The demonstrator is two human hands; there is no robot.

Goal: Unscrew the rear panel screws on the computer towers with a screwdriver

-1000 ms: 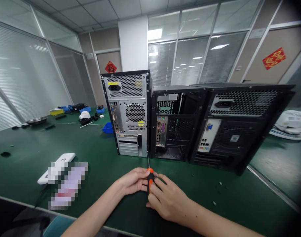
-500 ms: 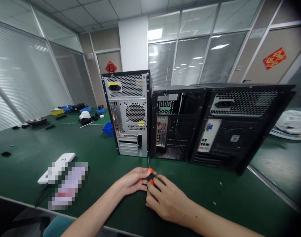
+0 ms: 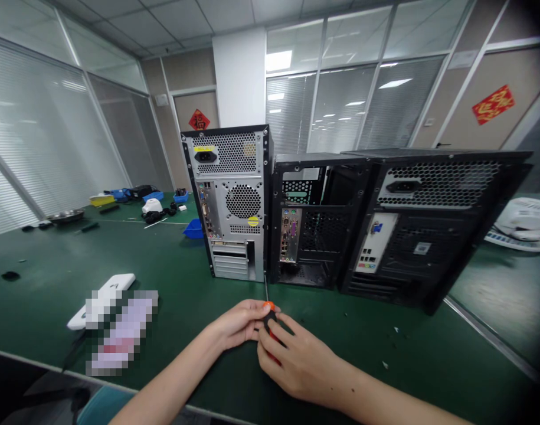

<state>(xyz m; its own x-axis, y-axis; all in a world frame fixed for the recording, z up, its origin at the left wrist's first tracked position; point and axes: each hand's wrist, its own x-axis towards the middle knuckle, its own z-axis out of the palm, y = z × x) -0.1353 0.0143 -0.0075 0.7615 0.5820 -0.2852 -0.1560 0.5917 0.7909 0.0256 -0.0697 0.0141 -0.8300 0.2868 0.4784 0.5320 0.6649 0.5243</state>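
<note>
At the left case's (image 3: 228, 206) lower right corner sits the screwdriver's (image 3: 270, 317) tip; the left hand (image 3: 244, 323) loosely pinches its collar, while the right hand (image 3: 298, 357), curled around the handle, has rolled leftward (probably twisting it).

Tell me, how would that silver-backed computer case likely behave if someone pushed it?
The silver-backed computer case is probably stiff, judging by its sheet-metal look. It stands taller than wide, so a hard push near the top might tip it. Rightward, the middle black case close beside it would likely limit movement.
</note>
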